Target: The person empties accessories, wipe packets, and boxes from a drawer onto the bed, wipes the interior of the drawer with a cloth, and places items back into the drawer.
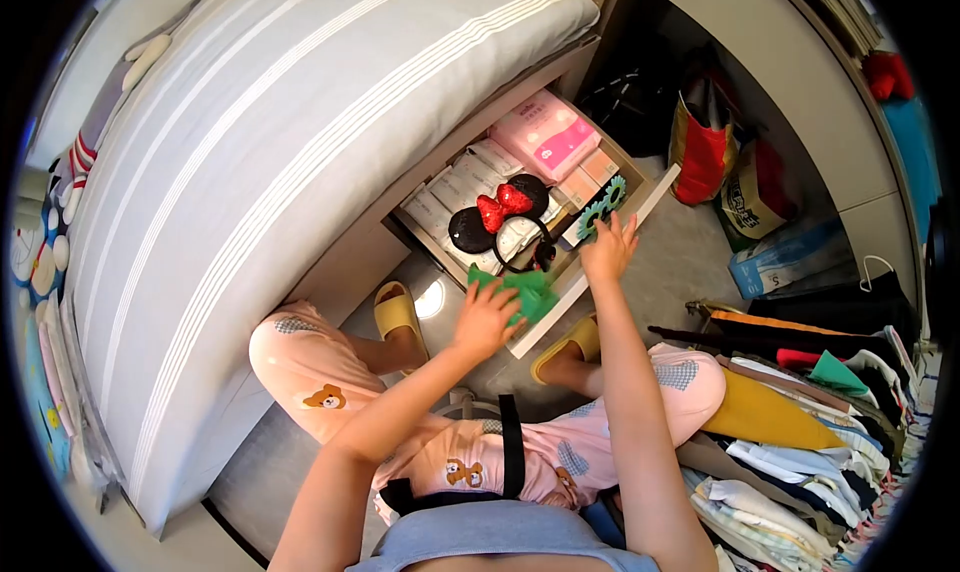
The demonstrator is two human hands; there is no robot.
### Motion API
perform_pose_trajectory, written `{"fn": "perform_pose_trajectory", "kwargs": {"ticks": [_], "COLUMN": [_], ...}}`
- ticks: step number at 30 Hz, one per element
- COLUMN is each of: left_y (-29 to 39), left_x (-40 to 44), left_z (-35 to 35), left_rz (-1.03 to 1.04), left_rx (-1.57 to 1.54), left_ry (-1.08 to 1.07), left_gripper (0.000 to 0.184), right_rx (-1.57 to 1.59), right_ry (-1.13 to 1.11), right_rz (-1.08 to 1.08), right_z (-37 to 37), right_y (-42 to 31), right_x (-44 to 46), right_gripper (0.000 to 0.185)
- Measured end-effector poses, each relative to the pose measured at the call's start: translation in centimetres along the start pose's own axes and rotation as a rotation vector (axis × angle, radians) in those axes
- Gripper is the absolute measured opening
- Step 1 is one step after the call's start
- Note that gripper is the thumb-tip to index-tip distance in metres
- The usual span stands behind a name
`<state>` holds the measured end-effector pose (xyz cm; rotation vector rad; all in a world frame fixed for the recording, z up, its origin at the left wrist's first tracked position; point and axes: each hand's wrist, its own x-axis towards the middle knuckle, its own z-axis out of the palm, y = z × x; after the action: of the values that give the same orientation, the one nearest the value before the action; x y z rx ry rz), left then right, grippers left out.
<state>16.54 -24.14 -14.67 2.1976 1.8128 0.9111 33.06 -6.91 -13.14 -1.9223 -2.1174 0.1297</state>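
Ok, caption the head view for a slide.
Left hand on a green item, right hand at a teal item, over an open drawer holding a mouse-ear headband.

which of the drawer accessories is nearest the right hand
The teal scalloped piece by the right hand; the black mouse-ear headband with the red bow lies farther from it.

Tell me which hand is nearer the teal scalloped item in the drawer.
Right. The right hand is right at the teal item; the left hand is farther off, at the green item.

Striped bed [250, 172], clothes [780, 472], red bag [703, 152], perhaps a dark backpack [632, 102].
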Motion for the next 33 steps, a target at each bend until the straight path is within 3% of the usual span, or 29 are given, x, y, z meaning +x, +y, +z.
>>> {"fn": "perform_pose_trajectory", "kwargs": {"ticks": [5,8,10,11,15,22,23,26,30,33], "left_y": [-5.6,-11.6,-16.0,-16.7,-14.3,-2.7,-1.3,1.1,-1.5,-5.1], "left_x": [-1.2,0.9,1.8,2.0,1.0,-2.5,-3.0,-3.1,-0.2,0.6], "left_z": [1.5,-3.3,-5.0,-5.2,-2.5,1.7,1.8,4.3,6.6,5.7], "left_rz": [0.285,0.182,-0.097,-0.095,-0.243,-0.274,-0.303,-0.613,-0.891,-0.901], "left_rx": [0.225,0.403,0.269,0.299,0.344,0.041,-0.088,-0.297,-0.401,-0.421], "left_ry": [-0.340,-0.298,-0.332,-0.316,-0.111,-0.179,-0.205,0.185,0.392,0.520], "left_gripper": [0.033,0.040,0.043,0.043,0.040,0.048,0.059,0.069,0.072,0.070], "right_rx": [-0.013,0.014,0.022,0.021,0.006,0.027,0.032,0.026,0.028,0.039], "right_ry": [-0.034,-0.057,-0.059,-0.059,-0.049,-0.012,-0.011,-0.009,-0.006,-0.021], "right_rz": [0.019,0.022,0.024,0.025,0.032,0.018,0.017,-0.008,-0.034,-0.029], "right_z": [0.6,-0.1,-0.2,-0.3,-0.3,0.1,0.2,0.2,0.8,0.3], "right_y": [0.3,0.0,-0.2,-0.3,-0.5,-0.4,-0.4,0.2,0.5,0.0], "right_x": [0.2,0.1,0.1,0.2,0.1,0.0,-0.1,0.2,0.2,-0.1], "right_gripper": [0.037,0.037,0.038,0.038,0.037,0.036,0.036,0.036,0.036,0.036]}}
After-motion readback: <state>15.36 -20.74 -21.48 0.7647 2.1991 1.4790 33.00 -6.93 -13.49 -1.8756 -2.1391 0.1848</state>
